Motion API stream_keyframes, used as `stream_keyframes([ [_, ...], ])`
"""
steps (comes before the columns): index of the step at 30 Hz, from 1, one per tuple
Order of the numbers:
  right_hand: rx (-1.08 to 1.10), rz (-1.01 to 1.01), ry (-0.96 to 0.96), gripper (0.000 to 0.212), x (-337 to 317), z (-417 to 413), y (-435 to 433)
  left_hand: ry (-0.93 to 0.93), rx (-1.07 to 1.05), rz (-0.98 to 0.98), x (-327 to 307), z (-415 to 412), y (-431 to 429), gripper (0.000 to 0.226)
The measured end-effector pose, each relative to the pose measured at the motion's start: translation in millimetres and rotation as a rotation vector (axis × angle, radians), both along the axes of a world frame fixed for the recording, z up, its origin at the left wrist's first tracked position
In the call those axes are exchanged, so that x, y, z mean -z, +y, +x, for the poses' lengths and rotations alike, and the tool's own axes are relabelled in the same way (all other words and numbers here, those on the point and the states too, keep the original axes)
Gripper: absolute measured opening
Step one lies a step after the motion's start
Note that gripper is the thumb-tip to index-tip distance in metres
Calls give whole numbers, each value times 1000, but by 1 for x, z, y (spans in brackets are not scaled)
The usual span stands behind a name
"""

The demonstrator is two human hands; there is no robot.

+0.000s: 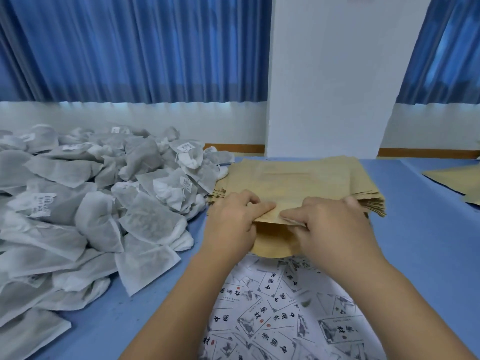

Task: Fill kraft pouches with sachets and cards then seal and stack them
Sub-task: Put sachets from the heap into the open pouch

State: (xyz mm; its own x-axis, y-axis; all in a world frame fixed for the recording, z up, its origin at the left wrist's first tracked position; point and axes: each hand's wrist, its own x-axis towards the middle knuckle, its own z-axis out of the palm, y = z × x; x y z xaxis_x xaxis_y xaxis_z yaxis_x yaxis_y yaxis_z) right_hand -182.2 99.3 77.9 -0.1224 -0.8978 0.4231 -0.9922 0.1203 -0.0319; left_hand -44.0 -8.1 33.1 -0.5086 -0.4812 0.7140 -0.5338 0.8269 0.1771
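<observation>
One kraft pouch (285, 188), topmost of a stack (368, 196), lies about mid-tabletop, its mouth turned toward the near edge. Both hands are on that mouth. The left hand (231, 222) has its fingers curled, pinching the upper lip of the pouch from the left. The right hand (335, 224) lays its index finger flat along the same lip, with the other fingers bent under and gripping it. The lip is raised off the lower layer, so the mouth gapes a little. Only plain brown paper shows inside; contents cannot be told from here.

The stack is fanned at its right side, many thin edges showing. It sits flat, its far end close to the tabletop's far edge.

Sachets (91, 203): a big loose heap of grey-white mesh bags over the left half of the tabletop, touching the stack's left side. Some have white printed labels, one with a barcode.

Cards (280, 307): a scatter of white printed cards with black characters and ink drawings at the near edge, between the forearms, running up under the pouch's mouth.

More loose pouches (457, 178) lie at the right edge, well apart from the stack.

The tabletop (428, 242) is covered in blue cloth. Behind it are a white wall (441, 126) with a wooden strip (233, 148) low down, a white pillar (337, 74) past the stack, and pleated blue curtains (130, 48) on both sides of the pillar.
</observation>
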Motion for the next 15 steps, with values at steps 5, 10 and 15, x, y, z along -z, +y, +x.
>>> stream_keyframes([
  [5, -28, 51, -185, 31, -1, -2, 0, 60, 7, 169, 0, 18, 3, 35],
  [10, 0, 29, -252, 32, -7, -7, -2, -48, -244, 89, -4, 82, -18, 35],
  [15, 50, 37, -328, 31, -14, 2, -17, -759, -655, 137, -24, 122, -49, 85],
])
